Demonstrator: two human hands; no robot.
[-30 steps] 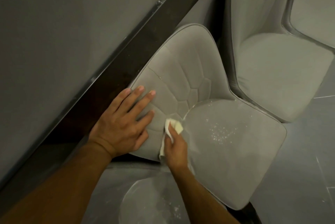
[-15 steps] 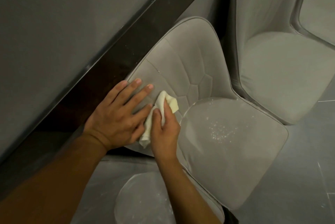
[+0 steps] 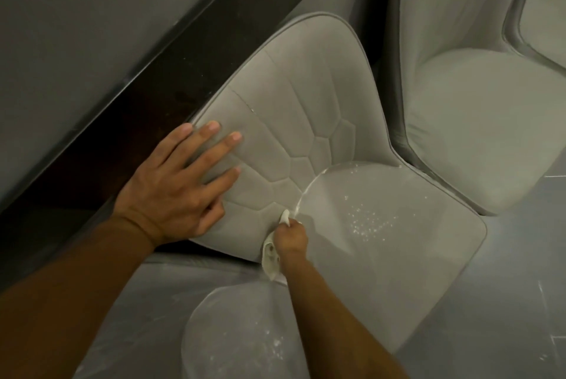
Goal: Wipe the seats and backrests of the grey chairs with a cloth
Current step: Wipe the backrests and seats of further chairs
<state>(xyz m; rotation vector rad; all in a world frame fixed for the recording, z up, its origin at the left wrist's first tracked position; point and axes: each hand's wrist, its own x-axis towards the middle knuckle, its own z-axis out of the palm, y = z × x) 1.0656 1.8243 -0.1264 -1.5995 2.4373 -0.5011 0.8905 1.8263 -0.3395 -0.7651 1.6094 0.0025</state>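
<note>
A grey chair fills the middle, with a quilted backrest (image 3: 294, 121) and a flat seat (image 3: 392, 243) below it. White crumbs (image 3: 370, 222) lie scattered on the seat. My left hand (image 3: 177, 185) lies flat on the backrest's left part, fingers straight. My right hand (image 3: 289, 236) grips a small cream cloth (image 3: 271, 256) and presses it into the seam where backrest meets seat. Most of the cloth is hidden under that hand.
A second grey chair (image 3: 477, 121) stands close on the right, and part of a third (image 3: 545, 4) shows at the top right. A dark table edge (image 3: 159, 72) runs diagonally behind the backrest. A round chair base (image 3: 239, 332) with white specks sits on the grey floor.
My right hand has dragged the cloth down from the lower backrest, beside my left fingers, to the seam at the seat. My left hand has stayed flat on the backrest.
</note>
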